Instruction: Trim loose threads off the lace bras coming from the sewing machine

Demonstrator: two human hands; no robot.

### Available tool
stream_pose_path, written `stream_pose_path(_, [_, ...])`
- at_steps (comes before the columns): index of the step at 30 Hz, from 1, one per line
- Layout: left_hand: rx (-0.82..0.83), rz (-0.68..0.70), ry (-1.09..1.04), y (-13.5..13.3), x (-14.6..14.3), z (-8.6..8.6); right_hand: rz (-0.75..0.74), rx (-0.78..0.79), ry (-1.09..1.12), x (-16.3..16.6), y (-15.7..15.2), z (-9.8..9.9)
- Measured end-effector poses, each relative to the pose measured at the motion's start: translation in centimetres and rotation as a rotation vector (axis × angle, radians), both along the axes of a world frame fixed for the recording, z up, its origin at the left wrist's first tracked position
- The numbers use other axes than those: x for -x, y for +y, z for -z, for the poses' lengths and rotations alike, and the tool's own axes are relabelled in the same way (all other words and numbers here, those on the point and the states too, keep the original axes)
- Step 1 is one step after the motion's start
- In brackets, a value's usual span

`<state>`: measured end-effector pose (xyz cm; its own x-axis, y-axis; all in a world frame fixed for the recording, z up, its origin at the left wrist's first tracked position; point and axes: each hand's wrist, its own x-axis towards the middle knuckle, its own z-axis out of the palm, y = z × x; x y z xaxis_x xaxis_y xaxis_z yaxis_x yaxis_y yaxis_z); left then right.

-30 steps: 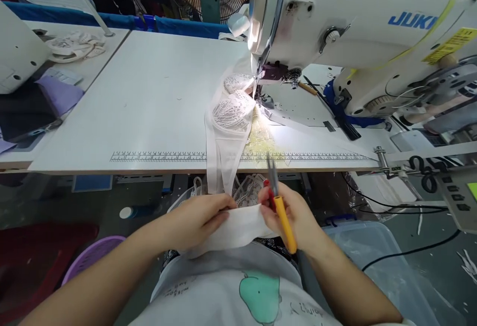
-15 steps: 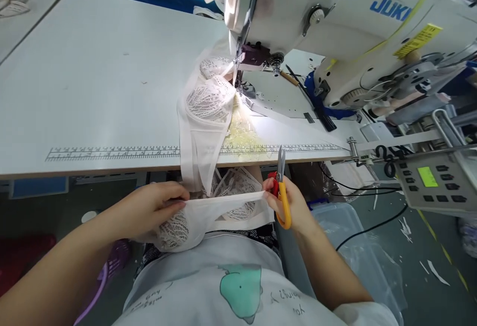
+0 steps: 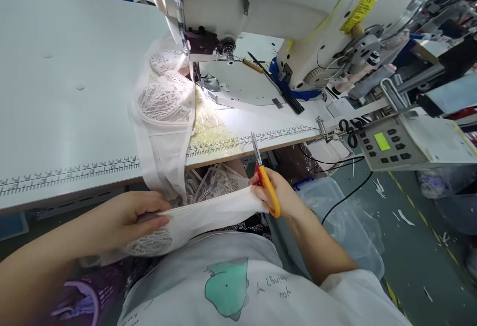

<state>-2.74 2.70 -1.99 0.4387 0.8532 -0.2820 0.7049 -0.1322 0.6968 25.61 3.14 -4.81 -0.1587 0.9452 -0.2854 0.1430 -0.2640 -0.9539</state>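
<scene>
Pinches one end of the white garment [image 3: 214, 214] with the left hand [image 3: 136, 216], thumb and fingers closed on its edge above a lace cup [image 3: 152, 243]. Pinches the other end with the right hand [image 3: 279, 194], fingers also wrapped on the orange-handled scissors [image 3: 265, 178], perhaps carried there to spare putting them down.

Stretched between both hands, low over the lap and in front of the desk [image 3: 82, 127], likely to draw the upper edge straight and flat. Runs lengthwise from left to right, slanting slightly away from the body toward the right hand, lace cup at the left. Points the scissors forward and a little left, away from the body, blades clear of the cloth.

Shows, farther out, a second lace garment [image 3: 160, 137] draped over the desk's front edge, cups beside the sewing machine [image 3: 223, 8], long axis running from there toward the lap. Seems anchored near the needle, presumably against slipping off; too small to tell exactly.
</scene>
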Motion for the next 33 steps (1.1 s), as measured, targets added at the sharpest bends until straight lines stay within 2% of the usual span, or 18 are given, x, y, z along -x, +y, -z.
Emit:
stream_pose_path(2, [0.091, 0.148, 0.044, 0.9, 0.0, 0.0, 0.010, 0.027, -0.001, -0.4, 0.0, 0.5])
stream_pose_path(5, [0.122, 0.198, 0.106, 1.7, -0.2, 0.3, 0.024, 0.017, -0.004, -0.9, -0.3, 1.3])
stream_pose_path(13, [-0.060, 0.201, 0.184, 0.5, -1.1, 0.0, 0.020, -0.127, -0.106, -1.6, -1.1, 2.6])
stream_pose_path(19, [-0.148, 0.340, 0.199, -0.8, -1.8, -0.5, 0.036, -0.244, -0.295, -1.4, -1.1, 2.3])
stream_pose_path(21, [-0.160, 0.360, 0.240, -1.1, -2.1, -0.8, -0.048, -0.297, -0.344, -0.1, -1.2, 1.6])
stream_pose_path(24, [-0.191, 0.368, 0.293, -1.6, -2.7, -1.2, -0.336, -0.306, -0.299, 3.2, -1.6, 0.5])
stream_pose_path(26, [-0.235, 0.340, 0.303, -1.8, -3.0, -1.3, -0.476, -0.266, -0.274, 5.3, -1.7, 0.2])
stream_pose_path(30, [-0.257, 0.348, 0.231, -2.0, -2.9, -1.4, -0.534, -0.202, -0.296, 7.5, -1.6, 0.4])
stream_pose_path(33, [-0.207, 0.275, 0.261, -2.2, -2.3, -1.4, -0.520, -0.194, -0.246, 7.5, -1.5, 0.6])
